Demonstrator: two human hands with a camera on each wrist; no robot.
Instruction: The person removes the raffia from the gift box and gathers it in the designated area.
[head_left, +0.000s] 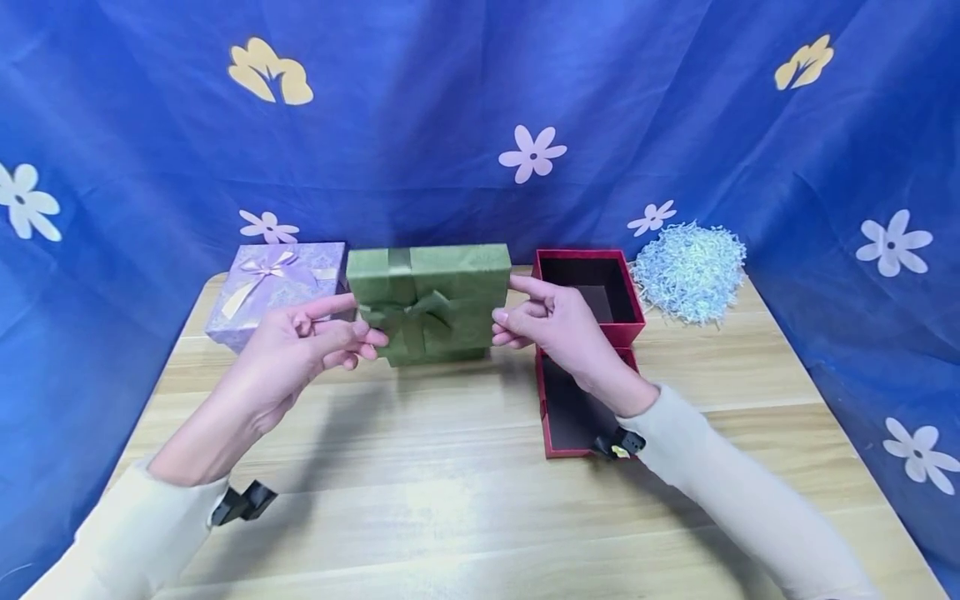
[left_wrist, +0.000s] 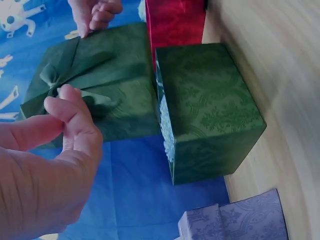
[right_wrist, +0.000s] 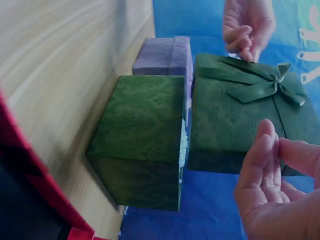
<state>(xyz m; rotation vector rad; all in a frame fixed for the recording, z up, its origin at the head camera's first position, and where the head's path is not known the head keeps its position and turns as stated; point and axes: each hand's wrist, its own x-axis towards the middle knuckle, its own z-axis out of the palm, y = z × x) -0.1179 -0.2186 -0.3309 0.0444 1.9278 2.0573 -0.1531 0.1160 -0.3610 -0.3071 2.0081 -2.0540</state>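
A green gift box lid [head_left: 468,287] with a green ribbon bow is held up between two hands, tilted so its top faces the person. The left hand [head_left: 296,350] grips the lid's left edge, and the right hand [head_left: 558,325] grips its right edge. In the wrist views, the lid is just above the patterned green box base [left_wrist: 215,95] standing on the table. Pale blue shredded paper [left_wrist: 167,132] shows at the base's open top. From the head view, the lid hides most of this base.
At the left sits a lilac gift box [head_left: 262,287] with a bow. A red box [head_left: 626,333] with a dark inside stands at the right, its red lid [head_left: 555,446] in front of it. Beyond lies a heap of pale blue shredded paper [head_left: 693,271]. Blue curtain [head_left: 450,108] surrounds the table.
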